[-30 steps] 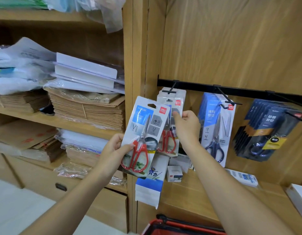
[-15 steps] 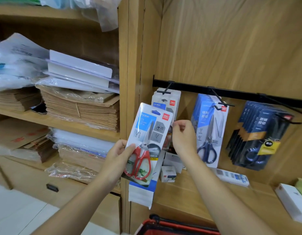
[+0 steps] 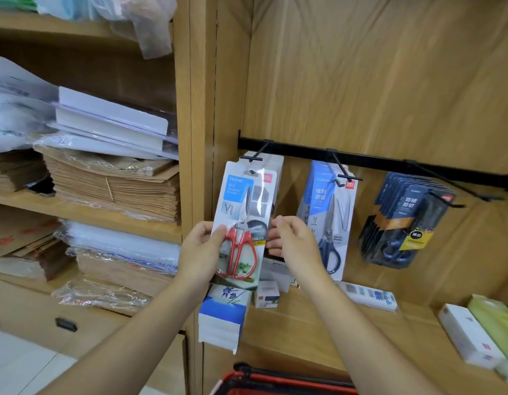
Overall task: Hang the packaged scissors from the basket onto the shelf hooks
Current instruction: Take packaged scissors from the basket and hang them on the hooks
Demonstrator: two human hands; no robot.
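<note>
A pack of red-handled scissors is held upright in front of the leftmost black hook, its hanging hole just below the hook's tip. My left hand pinches the pack's left edge, thumb on its front. My right hand holds the right edge with fingers behind it. More packs of the same kind hang on that hook behind it. The red basket shows at the bottom edge.
A black rail carries two more hooks with blue-handled scissors packs and dark packs. Small boxes lie on the shelf below. Left shelves hold stacked brown envelopes and wrapped paper.
Both hands have raised the pack and turned it upright before the left hook. My right hand left the hanging packs and took hold of the pack's right edge.
</note>
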